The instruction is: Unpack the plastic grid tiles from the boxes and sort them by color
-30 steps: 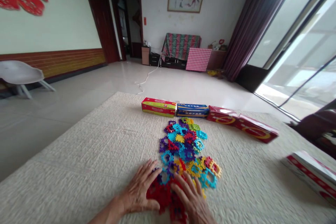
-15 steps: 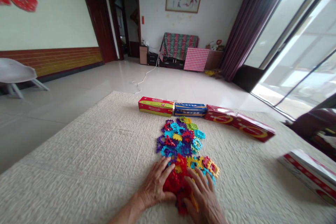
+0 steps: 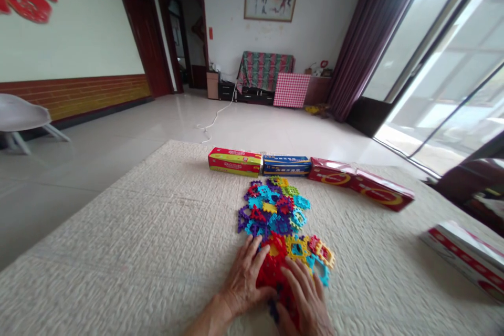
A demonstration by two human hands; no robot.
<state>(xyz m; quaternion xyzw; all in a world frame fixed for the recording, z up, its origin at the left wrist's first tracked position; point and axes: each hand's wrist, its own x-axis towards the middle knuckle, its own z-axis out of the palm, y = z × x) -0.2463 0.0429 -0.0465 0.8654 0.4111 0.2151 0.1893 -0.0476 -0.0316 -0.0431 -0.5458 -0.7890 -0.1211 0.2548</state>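
Interlocking plastic toy pieces in several colours lie in a long pile on the textured cloth (image 3: 129, 252). At the near end my left hand (image 3: 244, 275) rests along the left side of the red pieces (image 3: 271, 272), fingers stretched forward and thumb pointing right. Over the right side of them lies my right hand (image 3: 306, 296), its fingers extended and touching the pieces. Both hands are open, and partly hide the pieces under them. Beyond the fingertips are yellow pieces (image 3: 297, 247) and a cyan piece (image 3: 322, 272); farther off lies a purple, cyan and red cluster (image 3: 271, 210).
A red-and-yellow box (image 3: 235, 161), a blue box (image 3: 286, 165) and two dark red boxes (image 3: 381, 189) stand in a row behind the pieces. Another red-and-white box (image 3: 464, 260) lies at the right. A white chair (image 3: 23, 115) stands on the floor at far left.
Both hands have moved slightly right, and the red pieces between them have shifted right too. A yellow piece by the right thumb is no longer visible. The view has tilted a little.
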